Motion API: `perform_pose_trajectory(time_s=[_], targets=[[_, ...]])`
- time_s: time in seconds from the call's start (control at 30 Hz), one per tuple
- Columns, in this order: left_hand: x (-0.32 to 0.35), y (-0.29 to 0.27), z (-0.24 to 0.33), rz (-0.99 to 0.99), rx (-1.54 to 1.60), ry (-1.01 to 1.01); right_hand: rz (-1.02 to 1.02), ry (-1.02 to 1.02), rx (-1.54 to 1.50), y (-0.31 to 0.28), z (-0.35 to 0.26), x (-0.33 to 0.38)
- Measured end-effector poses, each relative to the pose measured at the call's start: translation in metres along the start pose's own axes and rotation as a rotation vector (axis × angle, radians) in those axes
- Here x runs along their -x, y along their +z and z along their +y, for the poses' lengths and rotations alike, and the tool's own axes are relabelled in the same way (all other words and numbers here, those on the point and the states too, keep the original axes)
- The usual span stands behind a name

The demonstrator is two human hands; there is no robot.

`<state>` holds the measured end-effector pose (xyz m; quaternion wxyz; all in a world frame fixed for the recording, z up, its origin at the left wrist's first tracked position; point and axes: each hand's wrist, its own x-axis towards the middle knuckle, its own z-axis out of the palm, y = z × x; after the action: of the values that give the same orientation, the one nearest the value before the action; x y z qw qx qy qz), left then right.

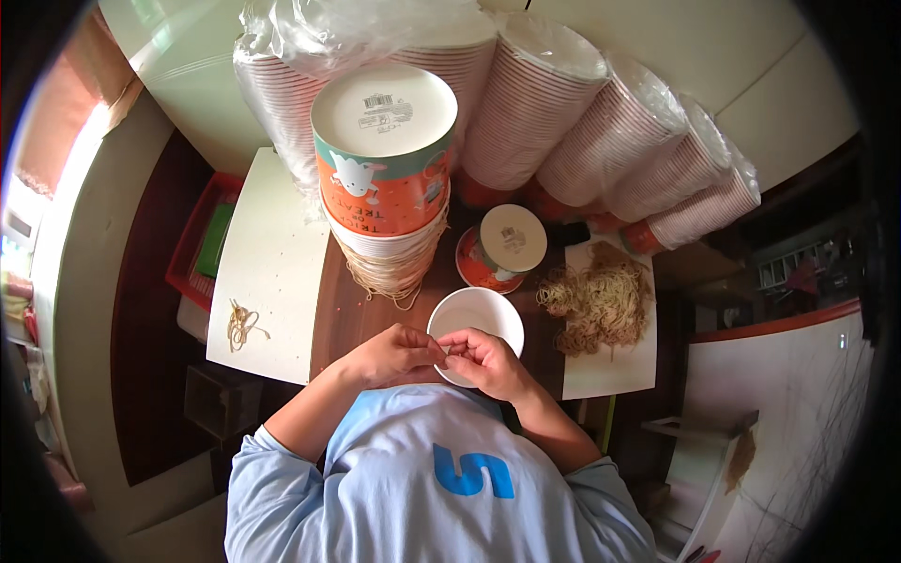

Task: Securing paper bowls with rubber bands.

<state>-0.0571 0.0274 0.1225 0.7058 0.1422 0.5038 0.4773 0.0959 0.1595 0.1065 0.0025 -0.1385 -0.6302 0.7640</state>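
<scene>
Pale-blue shirt (394, 450) is bounding the fingers' near side. Left hand (402, 355) and right hand (490, 364) are holding fingertips together; anything pinched: cannot tell. White tub (496, 314) is sitting beneath them. Risk: wrists nudging its rim, tipping it. Rightward, string heap (605, 305) is crowding; ahead, upturned tub (513, 236); leftward, brown tabletop (338, 324) is giving room.

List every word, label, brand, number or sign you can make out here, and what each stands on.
Printed text is located here, not copied out.
Pale blue shirt: one large blue numeral, clear.
Large upturned cup: lettering on its orange side, upside down.
Its white base: barcode and print, too small to read.
Small upturned cup: base print, too small.
</scene>
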Motion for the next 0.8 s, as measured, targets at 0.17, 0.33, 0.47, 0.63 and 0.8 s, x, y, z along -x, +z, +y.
perform_pose_trajectory(time_s=[0.17, 0.33, 0.47, 0.63, 0.8], targets=[[-0.003, -0.009, -0.006, 0.011, -0.017, -0.001, 0.163, -0.150, 0.294, 0.004, -0.004, 0.002], [-0.014, -0.021, -0.022, -0.084, 0.099, 0.028, 0.264, -0.280, 0.617, 0.008, -0.013, 0.005], [-0.004, -0.002, -0.007, 0.013, -0.082, 0.027, 0.261, -0.309, 0.655, 0.008, -0.008, 0.005], [-0.013, -0.006, -0.027, 0.120, -0.252, 0.249, 0.249, -0.327, 0.705, 0.009, -0.003, 0.006], [-0.012, 0.002, -0.034, 0.271, -0.385, 0.362, 0.268, -0.374, 0.768, 0.009, 0.008, 0.006]])
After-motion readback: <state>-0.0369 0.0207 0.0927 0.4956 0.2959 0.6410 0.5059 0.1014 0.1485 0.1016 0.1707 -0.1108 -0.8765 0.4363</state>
